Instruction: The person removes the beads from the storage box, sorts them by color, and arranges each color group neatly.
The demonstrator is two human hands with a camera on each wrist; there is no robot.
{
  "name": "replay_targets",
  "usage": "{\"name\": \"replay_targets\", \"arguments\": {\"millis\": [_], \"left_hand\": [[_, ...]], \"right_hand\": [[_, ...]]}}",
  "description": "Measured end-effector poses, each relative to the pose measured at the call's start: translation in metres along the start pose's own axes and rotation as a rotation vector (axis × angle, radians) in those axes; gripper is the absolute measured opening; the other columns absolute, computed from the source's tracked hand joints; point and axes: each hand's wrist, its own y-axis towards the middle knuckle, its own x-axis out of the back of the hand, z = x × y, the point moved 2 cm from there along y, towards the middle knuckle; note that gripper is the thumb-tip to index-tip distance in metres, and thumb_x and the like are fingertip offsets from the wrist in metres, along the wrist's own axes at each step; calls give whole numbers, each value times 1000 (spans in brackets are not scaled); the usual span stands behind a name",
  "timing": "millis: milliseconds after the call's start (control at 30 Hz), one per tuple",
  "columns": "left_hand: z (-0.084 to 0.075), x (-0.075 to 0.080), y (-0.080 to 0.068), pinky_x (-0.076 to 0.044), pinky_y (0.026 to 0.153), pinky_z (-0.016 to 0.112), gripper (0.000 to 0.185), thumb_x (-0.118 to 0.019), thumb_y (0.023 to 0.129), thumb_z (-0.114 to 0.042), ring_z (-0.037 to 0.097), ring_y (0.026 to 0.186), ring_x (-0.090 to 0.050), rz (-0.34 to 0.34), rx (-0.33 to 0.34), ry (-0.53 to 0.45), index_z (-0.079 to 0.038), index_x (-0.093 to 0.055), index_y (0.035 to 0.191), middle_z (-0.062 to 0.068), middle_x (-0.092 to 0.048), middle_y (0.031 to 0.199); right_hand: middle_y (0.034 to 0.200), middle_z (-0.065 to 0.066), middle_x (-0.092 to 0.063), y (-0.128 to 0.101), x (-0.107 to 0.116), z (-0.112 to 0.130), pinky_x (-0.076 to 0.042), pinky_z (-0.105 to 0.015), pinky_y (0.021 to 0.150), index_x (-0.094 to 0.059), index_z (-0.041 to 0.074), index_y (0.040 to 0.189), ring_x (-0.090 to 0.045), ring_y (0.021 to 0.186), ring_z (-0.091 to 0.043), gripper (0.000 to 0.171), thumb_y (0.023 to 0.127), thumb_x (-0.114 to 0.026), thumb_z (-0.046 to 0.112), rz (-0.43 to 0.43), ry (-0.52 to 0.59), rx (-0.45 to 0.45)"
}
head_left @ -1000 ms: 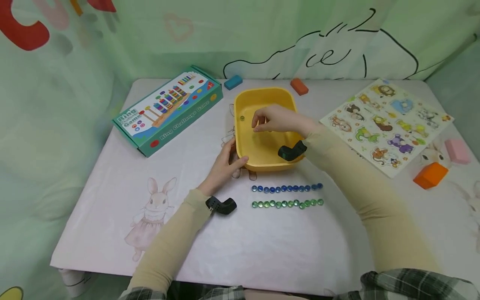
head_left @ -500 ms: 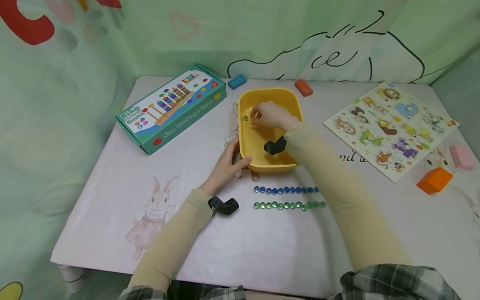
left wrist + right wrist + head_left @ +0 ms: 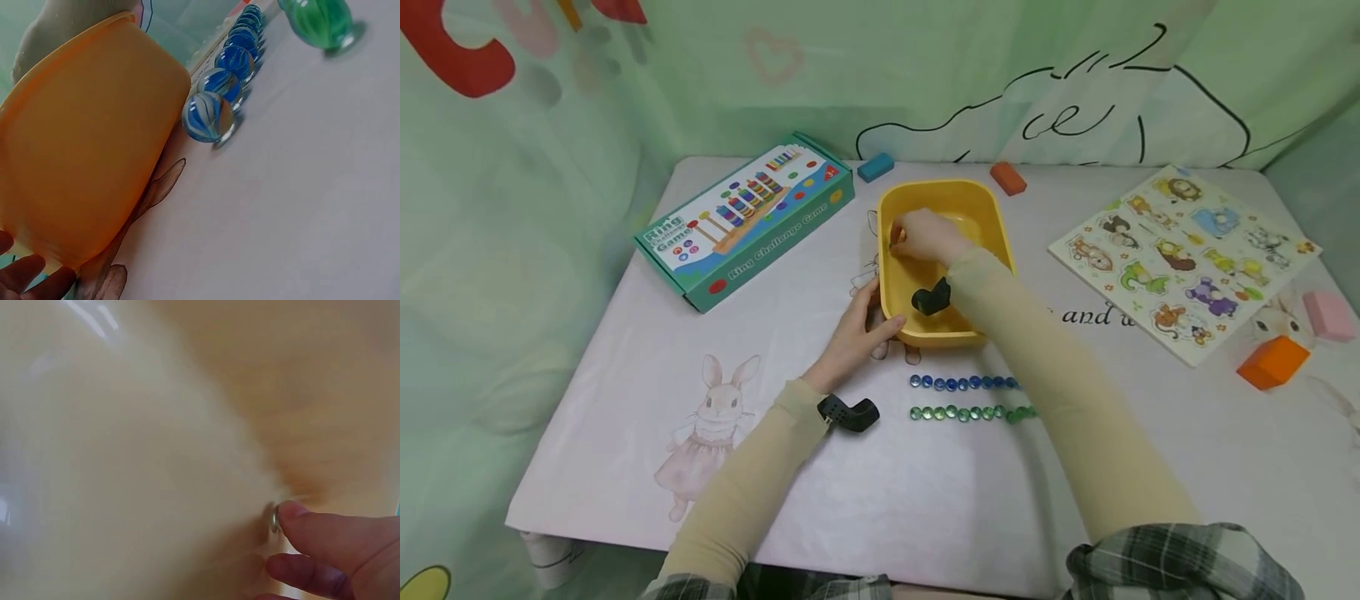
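Observation:
A yellow plastic tub (image 3: 988, 221) stands on the table in the head view. My left hand (image 3: 850, 335) grips its near left corner, thumb over the rim and fingers along the outside; the left wrist view shows those fingertips (image 3: 53, 284) against the wall. Inside the tub, at the left side, my right hand (image 3: 928, 235) pinches a small glass marble (image 3: 275, 519); the far side of the pinch is partly hidden. In front of the tub lie a row of blue marbles (image 3: 951, 384) and a row of green marbles (image 3: 963, 414), their right ends covered by my right sleeve.
A green ring game box (image 3: 752, 221) lies at the back left. Blue (image 3: 876, 167) and orange-red (image 3: 1008, 178) blocks stand behind the tub. At the right are an animal picture board (image 3: 1187, 258), an orange block (image 3: 1273, 362) and a pink block (image 3: 1330, 316).
My right hand has moved left and down inside the tub to the marble lying there, and its fingers now close on it. My left hand keeps its hold on the tub.

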Motion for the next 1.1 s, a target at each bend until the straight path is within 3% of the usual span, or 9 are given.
{"name": "replay_targets", "arguments": {"millis": [100, 433, 633, 700, 933, 1100], "left_hand": [[-11, 1, -4, -19, 113, 42, 68, -55, 91, -14, 34, 130, -33, 9, 2, -6, 0, -17, 146, 23, -34, 142], [-13, 0, -5, -16, 114, 41, 68, -53, 93, -16, 27, 137, -25, 26, 27, 13, -3, -15, 147, 17, -29, 148], [-13, 0, -5, -15, 114, 40, 68, -54, 92, -16, 27, 137, -25, 15, 48, 21, -3, -16, 147, 18, -30, 147], [-11, 0, -4, -16, 114, 40, 68, -55, 92, -16, 27, 136, -26, 13, 55, 23, -2, -16, 147, 19, -30, 146], [19, -1, 6, -16, 114, 35, 70, -57, 91, -28, 17, 136, -27, -5, 59, 19, -17, -17, 148, 5, -32, 147], [23, -2, 6, -19, 113, 34, 69, -57, 91, -29, 15, 134, -30, -19, 37, 21, -19, -19, 148, 4, -35, 145]], "right_hand": [[111, -10, -60, 0, 0, 3, -43, -37, 90, -59, 6, 112, -49, 94, -24, 26, 92, -57, 21, -3, -20, 1], [102, -9, -61, -19, 18, -1, -44, -33, 79, -61, 7, 104, -51, 88, -23, 22, 90, -59, 23, 69, -102, 34], [103, -12, -62, -43, 31, -5, -45, -37, 81, -63, 5, 102, -53, 90, -25, 21, 89, -61, 22, 66, -132, 94], [101, -12, -62, -51, 33, -6, -45, -37, 81, -63, 5, 100, -53, 90, -25, 21, 89, -61, 22, 55, -128, 114], [90, -10, -62, -85, 36, -15, -43, -34, 75, -63, 6, 98, -51, 83, -24, 18, 89, -62, 22, -5, -52, 153], [86, -8, -61, -109, 38, -26, -44, -32, 71, -64, 7, 96, -52, 79, -22, 16, 88, -63, 20, -57, 35, 182]]}}
